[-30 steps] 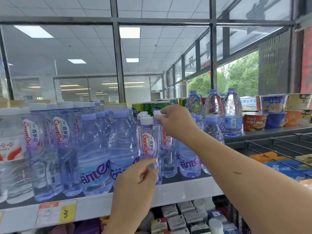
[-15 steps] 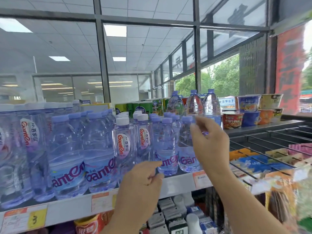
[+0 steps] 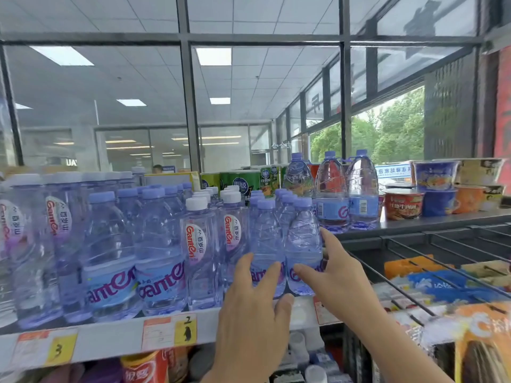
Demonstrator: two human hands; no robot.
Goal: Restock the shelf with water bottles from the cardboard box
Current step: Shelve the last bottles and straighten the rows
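Note:
Many clear Ganten water bottles with lilac or white caps stand in rows on the white shelf (image 3: 110,337). At the right end of the front row, my right hand (image 3: 338,277) grips the rightmost small bottle (image 3: 302,239), thumb on its label and fingers round its right side. My left hand (image 3: 253,316) rests with straight fingers against the front of the neighbouring small bottle (image 3: 266,236), thumb near the shelf edge. Both bottles stand upright on the shelf. The cardboard box is out of view.
Three big bottles (image 3: 331,194) stand behind to the right, beside instant noodle cups (image 3: 437,178). Green cans (image 3: 240,181) are at the back. A black wire rack (image 3: 414,261) with snack packs lies to the right. Price tags (image 3: 170,331) hang on the shelf edge, with goods below.
My right hand came down from the bottle caps to the body of the rightmost small bottle. My left hand moved right onto the bottle beside it. The view shifted slightly.

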